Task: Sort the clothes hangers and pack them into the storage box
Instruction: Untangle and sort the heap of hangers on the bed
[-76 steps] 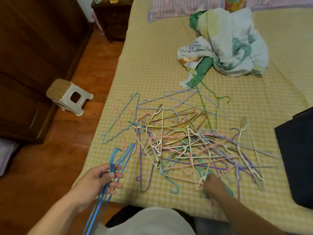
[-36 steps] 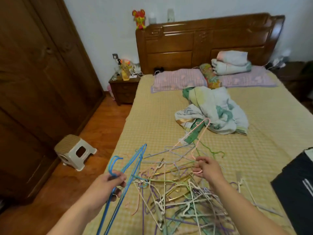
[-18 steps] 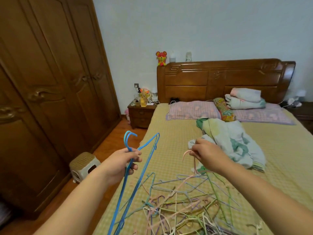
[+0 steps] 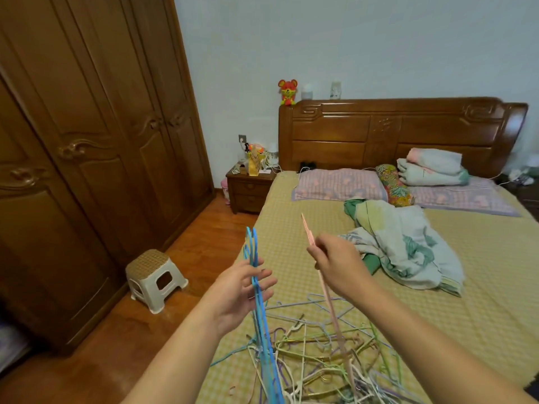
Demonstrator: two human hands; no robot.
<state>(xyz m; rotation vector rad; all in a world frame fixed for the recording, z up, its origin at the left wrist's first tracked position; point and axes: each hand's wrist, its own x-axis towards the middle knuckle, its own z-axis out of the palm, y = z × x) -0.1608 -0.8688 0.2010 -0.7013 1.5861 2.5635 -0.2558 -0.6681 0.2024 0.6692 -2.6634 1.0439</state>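
From the head camera, your left hand (image 4: 240,290) is raised over the near left edge of the bed (image 4: 495,301), palm turned inward with the fingers mostly straight and loosely spread; the bunch of blue hangers (image 4: 259,310) stands upright against them, hooks at the top, and you cannot tell whether the thumb clamps it. Your right hand (image 4: 339,265) is up beside it, a little farther and to the right, fingers curled and pinching a pink hanger (image 4: 326,290) near its top, its length trailing down toward you. Below both hands, the tangled pile of hangers (image 4: 320,351) lies on the near part of the yellow checked bedcover. A crumpled blanket (image 4: 408,246) sits farther back on the right. On the floor to the left stands a small stool (image 4: 154,278) beside the wooden wardrobe (image 4: 87,141).
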